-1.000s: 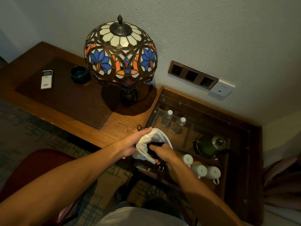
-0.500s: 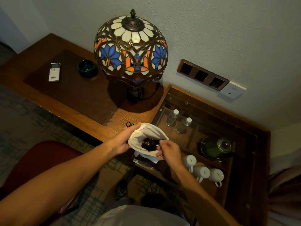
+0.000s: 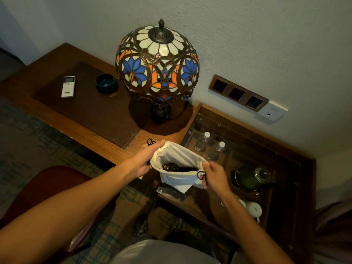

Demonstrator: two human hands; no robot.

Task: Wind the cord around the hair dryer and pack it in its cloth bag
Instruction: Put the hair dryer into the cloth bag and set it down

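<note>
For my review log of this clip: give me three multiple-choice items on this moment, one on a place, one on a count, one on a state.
1. Where is the hair dryer?
A. On the desk
B. Inside the cloth bag
C. Beside the kettle

2. How many water bottles stand under the glass top?
A. Two
B. Four
C. None

3. How is the bag's mouth?
A. Drawn shut
B. Knotted
C. Held open

Answers: 1 B, its dark body shows inside the white bag. 2 A, two capped bottles stand side by side. 3 C, the left hand and right hand hold opposite sides of the rim apart.
</note>
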